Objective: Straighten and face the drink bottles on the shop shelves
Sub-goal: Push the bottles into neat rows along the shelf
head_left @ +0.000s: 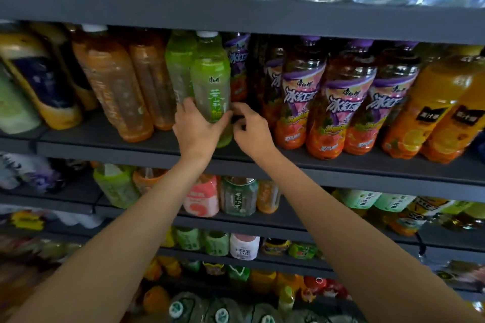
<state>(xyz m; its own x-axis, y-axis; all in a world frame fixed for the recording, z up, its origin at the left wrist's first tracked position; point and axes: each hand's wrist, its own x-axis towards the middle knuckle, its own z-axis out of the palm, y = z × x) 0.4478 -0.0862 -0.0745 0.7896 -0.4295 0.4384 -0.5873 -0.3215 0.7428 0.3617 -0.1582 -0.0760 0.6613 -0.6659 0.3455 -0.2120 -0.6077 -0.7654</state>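
Standing green bottle (211, 78) between both hands

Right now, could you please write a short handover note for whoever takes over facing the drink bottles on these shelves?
Left hand grips the lower body of the green tea bottle with the white cap, on the dark grey middle shelf. Right hand touches the same bottle low on its right side.
Done: its label faces front.
Left: seat it in line; the orange-brown tea bottles to its left lean, and the purple-labelled iced tea bottles to its right need checking.
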